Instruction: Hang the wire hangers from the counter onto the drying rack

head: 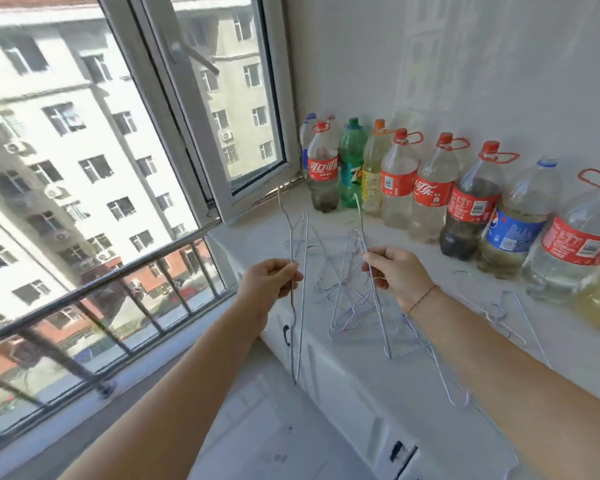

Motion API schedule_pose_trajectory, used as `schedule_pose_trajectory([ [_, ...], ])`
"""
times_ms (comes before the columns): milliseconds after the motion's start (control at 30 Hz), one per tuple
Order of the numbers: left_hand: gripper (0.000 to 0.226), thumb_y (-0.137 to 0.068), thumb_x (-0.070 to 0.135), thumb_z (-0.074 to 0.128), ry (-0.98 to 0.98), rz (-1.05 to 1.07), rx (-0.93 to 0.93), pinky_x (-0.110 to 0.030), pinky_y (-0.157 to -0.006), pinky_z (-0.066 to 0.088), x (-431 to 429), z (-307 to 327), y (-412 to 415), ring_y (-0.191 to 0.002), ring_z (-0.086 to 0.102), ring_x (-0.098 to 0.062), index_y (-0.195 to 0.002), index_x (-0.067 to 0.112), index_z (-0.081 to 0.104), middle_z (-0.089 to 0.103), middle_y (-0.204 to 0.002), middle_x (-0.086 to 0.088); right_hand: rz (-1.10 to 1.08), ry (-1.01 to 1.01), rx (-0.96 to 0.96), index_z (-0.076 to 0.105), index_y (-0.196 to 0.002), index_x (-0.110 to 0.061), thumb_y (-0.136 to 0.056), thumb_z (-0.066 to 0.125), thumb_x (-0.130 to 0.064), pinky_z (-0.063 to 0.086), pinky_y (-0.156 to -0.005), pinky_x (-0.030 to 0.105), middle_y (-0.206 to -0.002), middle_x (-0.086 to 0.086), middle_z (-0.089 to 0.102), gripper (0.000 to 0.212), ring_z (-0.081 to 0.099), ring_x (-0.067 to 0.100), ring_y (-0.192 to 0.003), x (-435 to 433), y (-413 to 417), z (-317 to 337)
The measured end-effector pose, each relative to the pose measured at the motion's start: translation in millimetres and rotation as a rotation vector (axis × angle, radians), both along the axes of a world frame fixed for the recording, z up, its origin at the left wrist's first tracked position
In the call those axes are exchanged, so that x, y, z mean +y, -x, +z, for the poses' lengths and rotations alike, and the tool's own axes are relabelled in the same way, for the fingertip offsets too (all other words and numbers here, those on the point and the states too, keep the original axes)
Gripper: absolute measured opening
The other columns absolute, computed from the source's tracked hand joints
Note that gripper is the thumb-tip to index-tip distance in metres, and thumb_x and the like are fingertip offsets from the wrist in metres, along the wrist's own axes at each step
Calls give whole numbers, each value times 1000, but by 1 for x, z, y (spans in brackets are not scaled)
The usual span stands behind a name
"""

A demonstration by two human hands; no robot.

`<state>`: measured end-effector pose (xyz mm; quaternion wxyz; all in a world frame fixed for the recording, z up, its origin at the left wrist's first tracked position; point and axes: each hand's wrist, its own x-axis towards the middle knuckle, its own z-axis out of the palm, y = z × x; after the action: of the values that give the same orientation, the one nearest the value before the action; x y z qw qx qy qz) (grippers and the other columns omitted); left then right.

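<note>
Wire hangers [379, 308] in L hand [271, 279], R hand [399, 276]

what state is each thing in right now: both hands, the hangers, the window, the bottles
left hand: pinching the left hanger, held in the air, hook up
right hand: gripping the right hanger, held in the air, hook up
hanger pile: lying tangled on the counter, not yet hung
window sash: swung open inward
bottles: upright, capped
</note>
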<state>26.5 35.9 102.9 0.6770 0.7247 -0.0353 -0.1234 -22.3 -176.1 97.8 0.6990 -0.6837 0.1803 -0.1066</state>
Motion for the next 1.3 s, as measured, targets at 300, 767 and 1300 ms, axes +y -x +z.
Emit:
schedule_pose_trajectory([
  [300,9,-88,10,61,1,343,-70,-26,-68,49,133,41,120,-63,58,-13,-81,9,67,69,-66,-1,378,-29,-30,62,-85,-11,-90,57,-13,43,-45,12,-68,2,62,7,52,11,-59,133,33,39],
  [767,7,-88,10,61,-2,880,-117,-17,-59,51,364,85,335,-56,62,-4,-88,9,68,71,-63,2,969,-193,-119,63,-73,-14,-87,59,-9,38,-45,15,-55,-1,61,15,47,5,-45,397,144,106],
  [1300,9,-86,15,63,-48,1119,-141,-21,-60,46,596,142,568,-55,60,-4,-85,11,71,72,-67,1,1225,-264,-133,67,-87,-9,-88,58,-8,41,-47,16,-55,-1,60,9,49,8,-50,674,340,155],
])
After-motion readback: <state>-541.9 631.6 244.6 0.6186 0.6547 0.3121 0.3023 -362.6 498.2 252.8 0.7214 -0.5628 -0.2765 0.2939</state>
